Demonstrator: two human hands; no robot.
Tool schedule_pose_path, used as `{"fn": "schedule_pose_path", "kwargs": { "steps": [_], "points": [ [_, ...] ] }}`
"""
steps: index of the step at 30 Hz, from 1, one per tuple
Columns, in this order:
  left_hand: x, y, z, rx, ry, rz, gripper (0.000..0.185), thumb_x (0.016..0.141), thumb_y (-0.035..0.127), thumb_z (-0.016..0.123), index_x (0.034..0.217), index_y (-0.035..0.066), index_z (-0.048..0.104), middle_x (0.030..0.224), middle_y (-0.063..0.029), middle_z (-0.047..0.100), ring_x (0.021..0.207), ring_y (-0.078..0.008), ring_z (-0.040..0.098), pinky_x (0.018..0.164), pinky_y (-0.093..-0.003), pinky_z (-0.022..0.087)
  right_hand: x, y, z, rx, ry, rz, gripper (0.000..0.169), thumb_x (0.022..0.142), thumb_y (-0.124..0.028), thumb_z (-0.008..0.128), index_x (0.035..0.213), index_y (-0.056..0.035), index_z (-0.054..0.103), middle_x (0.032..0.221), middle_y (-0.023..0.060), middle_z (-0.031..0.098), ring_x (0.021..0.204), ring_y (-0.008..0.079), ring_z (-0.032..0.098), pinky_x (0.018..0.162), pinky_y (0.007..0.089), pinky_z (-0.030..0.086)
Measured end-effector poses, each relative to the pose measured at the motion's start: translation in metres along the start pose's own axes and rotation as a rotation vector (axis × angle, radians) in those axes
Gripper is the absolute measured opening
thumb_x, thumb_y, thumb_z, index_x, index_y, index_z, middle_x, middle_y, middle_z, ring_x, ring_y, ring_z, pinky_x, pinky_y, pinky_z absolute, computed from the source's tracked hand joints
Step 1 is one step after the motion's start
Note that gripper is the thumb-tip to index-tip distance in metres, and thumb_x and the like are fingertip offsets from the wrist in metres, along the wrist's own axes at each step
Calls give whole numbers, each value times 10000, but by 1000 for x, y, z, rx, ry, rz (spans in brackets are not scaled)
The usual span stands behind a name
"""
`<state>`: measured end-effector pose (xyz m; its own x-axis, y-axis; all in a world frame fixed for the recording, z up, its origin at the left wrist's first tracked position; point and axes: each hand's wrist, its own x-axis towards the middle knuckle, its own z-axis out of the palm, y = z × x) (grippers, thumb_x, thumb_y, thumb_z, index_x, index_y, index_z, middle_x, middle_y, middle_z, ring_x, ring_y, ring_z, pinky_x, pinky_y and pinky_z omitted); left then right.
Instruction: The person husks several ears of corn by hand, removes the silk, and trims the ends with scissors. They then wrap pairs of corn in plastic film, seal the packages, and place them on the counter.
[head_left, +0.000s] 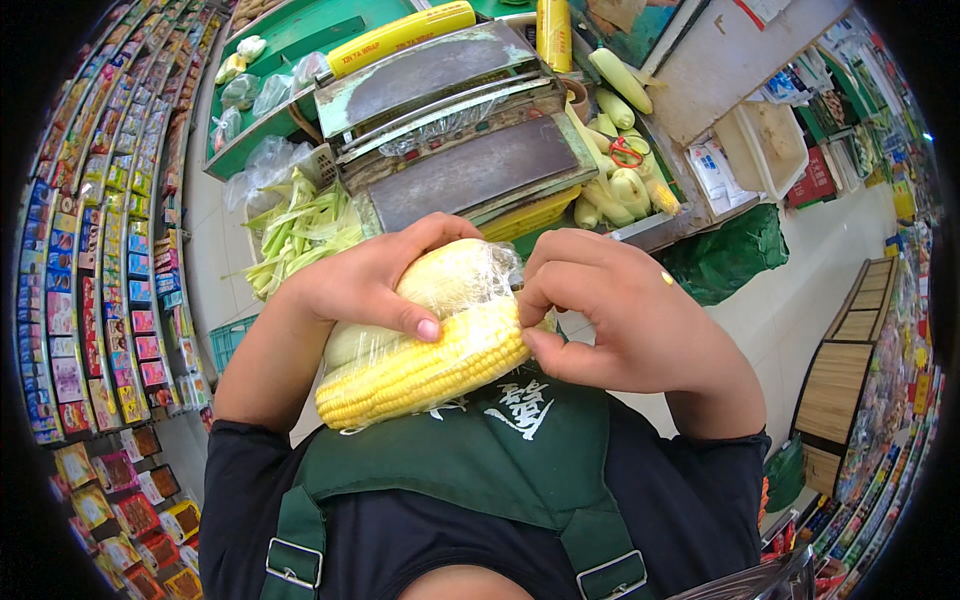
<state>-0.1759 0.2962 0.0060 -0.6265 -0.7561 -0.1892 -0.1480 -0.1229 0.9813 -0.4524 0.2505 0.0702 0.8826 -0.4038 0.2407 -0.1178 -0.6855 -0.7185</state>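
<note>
Several ears of corn (424, 375), wrapped together in transparent cling film, are held tilted in front of my green apron. Yellow kernels show on the nearest ear, while pale husk covers part of the pack behind it. My left hand (382, 281) grips the pack from the left and above, thumb pressed on the film. At the pack's right end, the fingers of my right hand (607, 311) are bent together and pinch at the film or the corn tips; which one is hidden by the fingers. A stray kernel (667, 278) sticks to the back of my right hand.
Ahead stands a worn film-wrapping machine (472, 169) with a yellow film roll (401, 37) behind. Stripped husks (307, 225) heap at left. Unwrapped corn and red-handled scissors (625, 152) lie in a tray at right. Snack shelves (105, 247) line the left side.
</note>
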Motion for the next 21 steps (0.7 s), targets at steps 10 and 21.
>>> {"fn": "schedule_pose_path", "kwargs": {
  "steps": [10,21],
  "points": [
    [-2,3,2,-5,14,2,1072,705,498,872,1451,-26,309,1315,-147,518,1218,-217,513,1033,-349,414,3,4,4,-124,132,-46,178,671,27,659,776,-35,530,798,96,511,733,253,548,641,339,456],
    [-4,-4,-1,-61,30,-5,1094,689,486,885,1451,-37,300,1344,-147,488,1252,-216,483,1054,-344,394,-24,46,19,691,141,432,105,879,-117,622,879,-21,580,901,20,555,878,119,514,746,250,423]
  ]
}}
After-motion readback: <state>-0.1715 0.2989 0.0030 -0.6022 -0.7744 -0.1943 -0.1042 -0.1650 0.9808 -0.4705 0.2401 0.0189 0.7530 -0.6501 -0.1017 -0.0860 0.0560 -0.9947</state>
